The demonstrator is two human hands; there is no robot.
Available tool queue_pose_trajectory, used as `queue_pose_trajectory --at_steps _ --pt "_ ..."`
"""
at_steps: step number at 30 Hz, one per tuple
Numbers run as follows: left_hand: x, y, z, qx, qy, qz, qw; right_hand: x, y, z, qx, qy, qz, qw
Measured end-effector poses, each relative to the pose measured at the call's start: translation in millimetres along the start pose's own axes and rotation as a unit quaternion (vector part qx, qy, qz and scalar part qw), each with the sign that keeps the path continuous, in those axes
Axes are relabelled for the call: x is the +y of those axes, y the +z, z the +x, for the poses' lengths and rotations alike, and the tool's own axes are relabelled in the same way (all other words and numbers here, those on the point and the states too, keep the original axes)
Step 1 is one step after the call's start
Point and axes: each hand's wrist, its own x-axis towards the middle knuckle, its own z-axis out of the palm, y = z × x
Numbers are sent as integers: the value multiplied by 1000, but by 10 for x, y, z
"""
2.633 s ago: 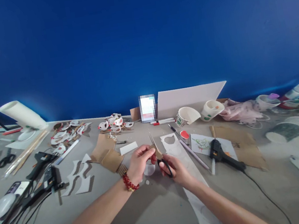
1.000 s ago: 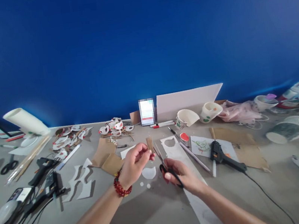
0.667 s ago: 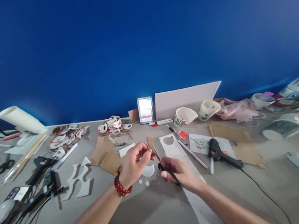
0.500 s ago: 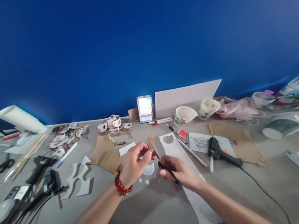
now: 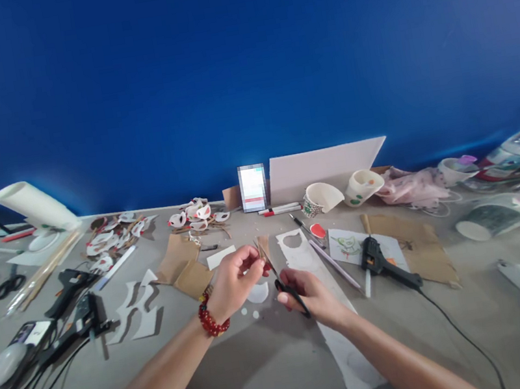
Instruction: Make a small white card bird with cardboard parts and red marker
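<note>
My right hand is closed around the black handles of a pair of scissors, whose thin blades point up and to the left. Close by the blades, my left hand is pinched, thumb against fingers; a bit of red shows at its tips, but what it holds is too small to make out. A red beaded bracelet circles the left wrist. Under the hands lie a white curved paper cutout and small white paper dots. A long white paper strip with a cut-out hole runs beneath my right forearm.
Right of the strip lie a pencil, a red paper piece, a bird drawing and a corded glue gun. More glue guns, wavy paper cutouts and paper birds are leftward. A phone stands behind.
Almost nothing differs. Both hands and the scissors stay in nearly the same place.
</note>
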Motion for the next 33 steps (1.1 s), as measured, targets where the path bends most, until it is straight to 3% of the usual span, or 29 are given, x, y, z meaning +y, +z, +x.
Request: queue_pose_trajectory --at_steps 33 --pt "13 -3 0 5 -16 -19 1000 -8 42 4 12 -2 32 999"
